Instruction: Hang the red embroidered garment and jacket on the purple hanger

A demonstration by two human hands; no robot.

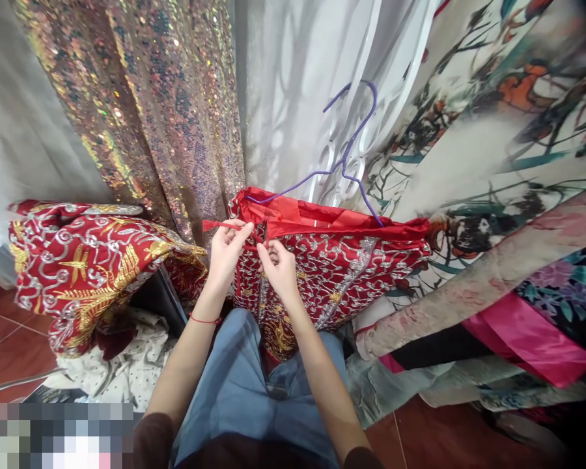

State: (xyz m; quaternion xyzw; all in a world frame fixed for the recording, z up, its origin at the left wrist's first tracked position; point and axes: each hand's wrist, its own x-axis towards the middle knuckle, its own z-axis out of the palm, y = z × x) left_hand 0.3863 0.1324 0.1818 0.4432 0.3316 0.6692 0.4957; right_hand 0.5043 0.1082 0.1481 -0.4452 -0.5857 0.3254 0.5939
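Note:
In front of my knees hangs a red embroidered skirt (322,260) with silver scrollwork and a plain red waistband lining. Its waist is spread on a purple wire hanger (342,166). My left hand (227,251) pinches a red cord (219,225), whose tasselled end sticks out to the left. At the waistband's left part, my right hand (279,264) is closed with thumb and fingertips on the red cord close to the fabric. The two hands are a short gap apart, and the cord runs between them.
A red jacket-like garment (88,260) with gold and silver embroidery is draped at left over a dark support, above white dotted cloth (122,365). Sequin fabric (161,98) hangs behind. Floral garments (469,215) crowd the right side. Red floor tiles (430,436) show below.

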